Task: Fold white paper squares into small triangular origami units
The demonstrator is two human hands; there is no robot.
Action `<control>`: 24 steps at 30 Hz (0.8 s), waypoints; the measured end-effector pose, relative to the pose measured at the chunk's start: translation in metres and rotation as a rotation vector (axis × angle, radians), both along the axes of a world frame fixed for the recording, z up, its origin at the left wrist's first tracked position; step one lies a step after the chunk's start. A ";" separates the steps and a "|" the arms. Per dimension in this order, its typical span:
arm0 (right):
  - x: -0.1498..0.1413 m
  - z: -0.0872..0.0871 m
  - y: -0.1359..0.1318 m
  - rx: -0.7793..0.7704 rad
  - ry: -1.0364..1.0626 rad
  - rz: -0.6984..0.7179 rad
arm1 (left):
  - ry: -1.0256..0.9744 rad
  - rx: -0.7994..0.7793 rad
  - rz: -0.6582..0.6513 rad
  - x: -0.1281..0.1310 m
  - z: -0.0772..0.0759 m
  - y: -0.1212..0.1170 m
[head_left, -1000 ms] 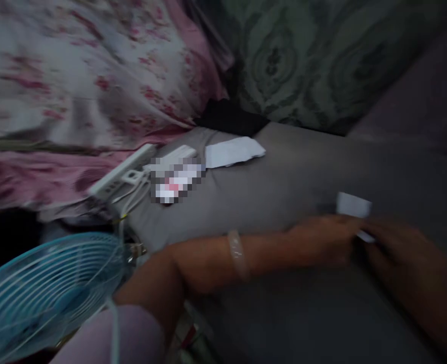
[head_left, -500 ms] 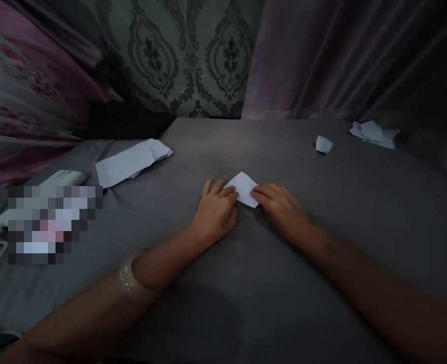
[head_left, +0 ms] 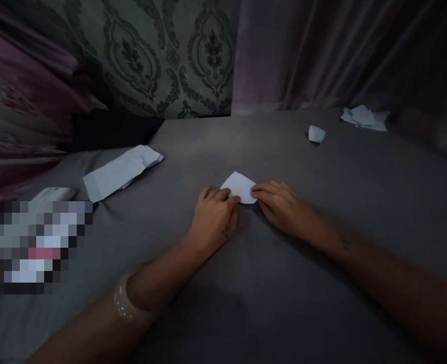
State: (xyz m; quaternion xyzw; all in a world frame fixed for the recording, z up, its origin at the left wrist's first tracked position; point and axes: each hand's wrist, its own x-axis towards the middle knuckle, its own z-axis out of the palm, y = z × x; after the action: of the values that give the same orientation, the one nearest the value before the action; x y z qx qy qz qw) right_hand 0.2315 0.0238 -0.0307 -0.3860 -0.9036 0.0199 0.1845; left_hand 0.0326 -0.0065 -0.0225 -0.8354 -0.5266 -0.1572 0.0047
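A small folded white paper (head_left: 240, 185) lies on the grey bedsheet (head_left: 284, 283) in the middle of the view. My left hand (head_left: 215, 217) presses on the paper's lower left corner with curled fingers. My right hand (head_left: 280, 205) pinches its right edge with the fingertips. Both hands rest on the sheet, and a pale bangle (head_left: 124, 302) sits on my left wrist.
A larger folded white sheet (head_left: 120, 171) lies to the left. A small curled scrap (head_left: 316, 134) and a crumpled pile of paper (head_left: 364, 118) lie at the far right. A patterned wall (head_left: 163, 55) and a mauve curtain (head_left: 341, 50) stand behind; floral bedding (head_left: 14, 111) is at left.
The view swung from the fan and floral bedding at left to the bed's middle. My hands settled on the folded paper and have shifted only slightly on it since.
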 end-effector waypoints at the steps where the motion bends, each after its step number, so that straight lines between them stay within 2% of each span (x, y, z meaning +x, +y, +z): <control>1: 0.001 -0.001 0.001 -0.020 0.015 0.004 | -0.019 -0.012 0.011 0.001 0.000 0.000; 10: -0.001 -0.003 0.005 -0.164 0.215 -0.089 | -0.263 -0.119 0.168 0.004 -0.006 0.006; 18: -0.013 -0.001 0.005 -0.173 0.268 -0.224 | -0.299 -0.158 0.213 0.006 -0.010 0.011; 24: -0.015 -0.005 0.009 -0.118 0.203 -0.270 | -0.308 -0.205 0.225 0.007 -0.010 0.017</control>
State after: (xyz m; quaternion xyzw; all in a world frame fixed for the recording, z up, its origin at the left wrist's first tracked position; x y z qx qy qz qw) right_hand 0.2162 0.0332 -0.0356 -0.5101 -0.8176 0.0866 0.2528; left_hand 0.0392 0.0102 -0.0324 -0.7335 -0.6244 -0.2269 -0.1432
